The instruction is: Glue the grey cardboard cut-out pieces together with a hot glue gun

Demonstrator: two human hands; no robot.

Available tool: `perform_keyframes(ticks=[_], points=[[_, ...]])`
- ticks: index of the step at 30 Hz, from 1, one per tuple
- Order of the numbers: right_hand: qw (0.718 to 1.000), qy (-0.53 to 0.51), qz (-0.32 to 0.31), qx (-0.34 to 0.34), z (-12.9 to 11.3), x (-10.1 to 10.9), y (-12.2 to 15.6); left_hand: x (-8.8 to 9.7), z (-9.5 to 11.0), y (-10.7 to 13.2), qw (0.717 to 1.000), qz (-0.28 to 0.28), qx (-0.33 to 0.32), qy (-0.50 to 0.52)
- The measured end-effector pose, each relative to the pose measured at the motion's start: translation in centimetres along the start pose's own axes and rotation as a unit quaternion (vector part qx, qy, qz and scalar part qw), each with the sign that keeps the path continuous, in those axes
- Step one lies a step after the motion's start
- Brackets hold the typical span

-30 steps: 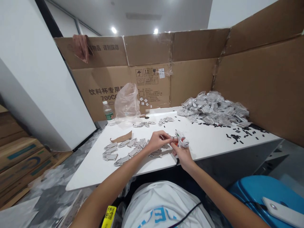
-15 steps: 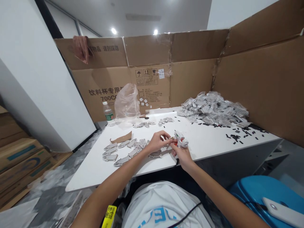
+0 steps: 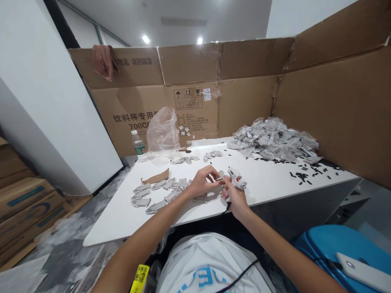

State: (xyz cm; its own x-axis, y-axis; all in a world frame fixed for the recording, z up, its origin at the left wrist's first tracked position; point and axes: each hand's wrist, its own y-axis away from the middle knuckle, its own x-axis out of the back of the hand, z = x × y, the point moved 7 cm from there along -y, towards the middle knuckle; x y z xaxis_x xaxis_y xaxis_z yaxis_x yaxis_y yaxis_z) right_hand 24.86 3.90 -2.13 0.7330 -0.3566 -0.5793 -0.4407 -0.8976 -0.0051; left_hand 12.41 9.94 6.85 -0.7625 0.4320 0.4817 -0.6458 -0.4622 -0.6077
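Note:
My right hand (image 3: pixel 234 198) is wrapped round a white glue gun (image 3: pixel 236 178) just above the white table (image 3: pixel 128 217), its nozzle pointing left. My left hand (image 3: pixel 203 181) pinches a small grey flat piece (image 3: pixel 220 176) right at the nozzle. Under and left of my left hand lie several grey flat pieces (image 3: pixel 155 191) in rows on the table. The gun's black cord (image 3: pixel 241 276) runs down across my white shirt.
A big heap of grey pieces (image 3: pixel 273 139) and scattered small black bits (image 3: pixel 305 173) lie at the right. A brown card scrap (image 3: pixel 155 177), a clear plastic bag (image 3: pixel 163 132) and a water bottle (image 3: pixel 139 145) stand at the back left. Cardboard walls (image 3: pixel 244 89) ring the table. A blue stool (image 3: pixel 336 248) is at my right.
The glue gun and my right hand have shifted slightly up and right. My left hand still pinches the small piece at the nozzle, turned a little.

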Motion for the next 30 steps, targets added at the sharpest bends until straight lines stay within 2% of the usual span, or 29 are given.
perform_keyframes(ticks=[12,19,30], points=[[1.000,0.000,-0.009,0.015,0.0,0.0,-0.2,-0.2,-0.4,0.1,1.000,-0.020,0.006,0.015],[1.000,-0.008,-0.007,0.006,0.3,0.2,-0.5,-0.6,-1.0,0.3,0.998,-0.058,-0.003,-0.009],[1.000,-0.006,-0.014,0.007,0.5,0.2,-0.7,-0.5,-1.3,0.5,0.998,-0.037,-0.020,-0.044]])
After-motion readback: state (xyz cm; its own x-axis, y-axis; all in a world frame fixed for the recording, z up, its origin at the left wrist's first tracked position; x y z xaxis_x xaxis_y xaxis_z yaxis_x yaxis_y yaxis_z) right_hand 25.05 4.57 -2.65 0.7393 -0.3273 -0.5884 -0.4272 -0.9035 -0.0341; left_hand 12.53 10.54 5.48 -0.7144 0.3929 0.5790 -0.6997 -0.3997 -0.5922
